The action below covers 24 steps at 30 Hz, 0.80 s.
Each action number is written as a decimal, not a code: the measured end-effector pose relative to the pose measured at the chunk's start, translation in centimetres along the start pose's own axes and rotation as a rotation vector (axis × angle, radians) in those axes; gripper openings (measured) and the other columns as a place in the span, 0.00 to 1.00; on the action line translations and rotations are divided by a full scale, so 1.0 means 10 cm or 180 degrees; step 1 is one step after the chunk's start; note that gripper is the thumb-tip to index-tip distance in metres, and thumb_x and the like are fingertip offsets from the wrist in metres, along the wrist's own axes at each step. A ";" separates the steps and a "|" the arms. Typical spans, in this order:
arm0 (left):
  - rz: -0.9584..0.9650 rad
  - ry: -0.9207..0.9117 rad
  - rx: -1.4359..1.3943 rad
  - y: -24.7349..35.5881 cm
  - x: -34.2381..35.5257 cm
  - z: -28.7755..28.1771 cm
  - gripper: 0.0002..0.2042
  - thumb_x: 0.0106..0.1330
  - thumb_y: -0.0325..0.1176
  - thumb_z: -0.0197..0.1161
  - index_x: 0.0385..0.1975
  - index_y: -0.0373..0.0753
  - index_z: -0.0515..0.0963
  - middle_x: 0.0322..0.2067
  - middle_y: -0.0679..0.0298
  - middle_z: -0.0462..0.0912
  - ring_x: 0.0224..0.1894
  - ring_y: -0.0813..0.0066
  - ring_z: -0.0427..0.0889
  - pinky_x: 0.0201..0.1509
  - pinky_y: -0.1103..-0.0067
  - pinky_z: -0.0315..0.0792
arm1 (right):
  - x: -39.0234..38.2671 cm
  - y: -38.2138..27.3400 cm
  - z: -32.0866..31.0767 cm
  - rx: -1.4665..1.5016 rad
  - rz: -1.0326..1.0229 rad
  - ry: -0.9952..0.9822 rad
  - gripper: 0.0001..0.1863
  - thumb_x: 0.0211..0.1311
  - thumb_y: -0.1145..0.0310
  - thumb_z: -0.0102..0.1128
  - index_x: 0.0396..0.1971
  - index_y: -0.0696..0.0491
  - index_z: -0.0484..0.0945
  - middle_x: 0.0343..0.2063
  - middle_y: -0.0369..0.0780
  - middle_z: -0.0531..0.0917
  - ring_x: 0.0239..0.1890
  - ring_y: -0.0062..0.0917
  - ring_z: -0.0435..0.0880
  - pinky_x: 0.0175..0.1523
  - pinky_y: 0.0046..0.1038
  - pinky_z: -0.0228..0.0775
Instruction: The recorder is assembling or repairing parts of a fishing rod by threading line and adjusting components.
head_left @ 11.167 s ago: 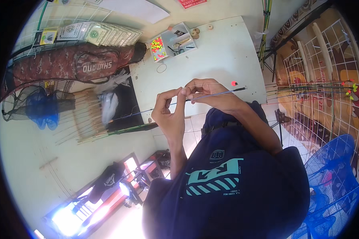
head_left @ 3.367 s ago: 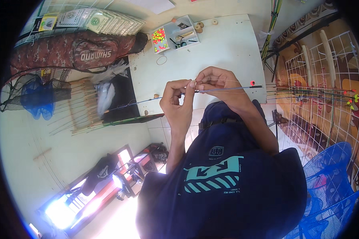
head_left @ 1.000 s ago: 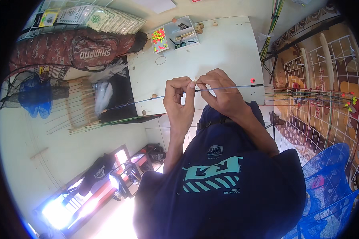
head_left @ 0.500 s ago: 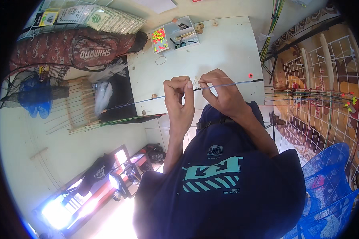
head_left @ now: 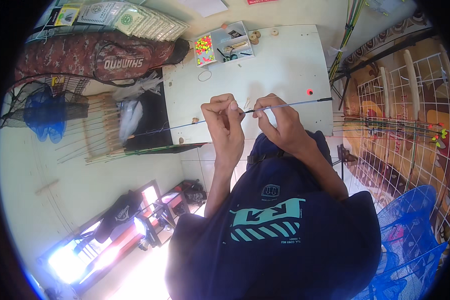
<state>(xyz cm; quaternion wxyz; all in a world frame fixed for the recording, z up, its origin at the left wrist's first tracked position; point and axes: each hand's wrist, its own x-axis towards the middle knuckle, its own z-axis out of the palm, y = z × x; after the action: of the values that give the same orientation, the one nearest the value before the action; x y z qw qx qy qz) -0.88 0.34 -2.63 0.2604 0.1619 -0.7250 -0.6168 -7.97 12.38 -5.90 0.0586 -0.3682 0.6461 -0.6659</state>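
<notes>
A thin blue fishing rod with a black tip section runs left to right above the table's near part. My left hand is closed around it, thumb and forefinger pressed together; anything finer in that pinch is too small to make out. Just right of it, my right hand pinches the rod beside a short dark section, and the rod lies across its fingers. A small pale strip shows behind the gap between the hands. On the left, a loose line tangles about the rod near a small wooden spool.
On the white table stands a divided box holding red and yellow beads and small tools. Wooden spools, a pale ring and a red ball lie about. A camouflage rod bag and wire racks flank the table.
My right hand has dropped slightly and its fingers have drawn nearer the rod. The left hand keeps its pinch in nearly the same place. The whole view has shifted a little.
</notes>
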 end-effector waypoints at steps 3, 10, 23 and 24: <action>-0.0041 -0.0039 0.0031 0.04 0.02 -0.01 0.05 0.71 0.22 0.48 0.41 0.36 0.59 0.40 0.57 0.68 0.32 0.83 0.71 0.32 0.84 0.71 | 0.00 0.03 0.01 0.0217 0.0107 0.0036 0.12 0.57 0.80 0.56 0.42 0.61 0.71 0.35 0.44 0.79 0.33 0.32 0.79 0.40 0.31 0.72; 0.0071 -0.0393 0.0221 -0.04 0.08 -0.04 0.06 0.70 0.21 0.50 0.39 0.36 0.61 0.37 0.59 0.69 0.29 0.82 0.69 0.31 0.84 0.66 | 0.00 0.08 -0.07 0.1089 0.0388 0.0323 0.10 0.60 0.79 0.57 0.41 0.60 0.77 0.39 0.43 0.81 0.36 0.23 0.80 0.43 0.24 0.72; 0.0381 -0.0508 0.0939 -0.01 0.27 -0.29 0.08 0.53 0.17 0.68 0.33 0.31 0.81 0.32 0.61 0.81 0.34 0.78 0.76 0.37 0.82 0.69 | 0.15 0.00 -0.03 0.1807 0.0715 0.0511 0.08 0.66 0.78 0.54 0.41 0.64 0.77 0.36 0.41 0.81 0.37 0.21 0.80 0.46 0.24 0.73; 0.0414 -0.0512 0.0919 -0.01 0.29 -0.32 0.08 0.53 0.17 0.68 0.33 0.31 0.81 0.32 0.61 0.81 0.34 0.78 0.76 0.37 0.82 0.69 | 0.17 -0.01 -0.03 0.1785 0.0683 0.0515 0.08 0.66 0.78 0.54 0.41 0.64 0.77 0.36 0.41 0.81 0.37 0.21 0.80 0.46 0.24 0.73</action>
<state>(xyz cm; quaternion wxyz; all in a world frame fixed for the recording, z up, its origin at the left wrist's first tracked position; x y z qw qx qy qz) -1.39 -3.88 -1.84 0.2149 0.1005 -0.8334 -0.4991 -9.33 11.67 -5.11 0.1762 -0.2132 0.4750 -0.8354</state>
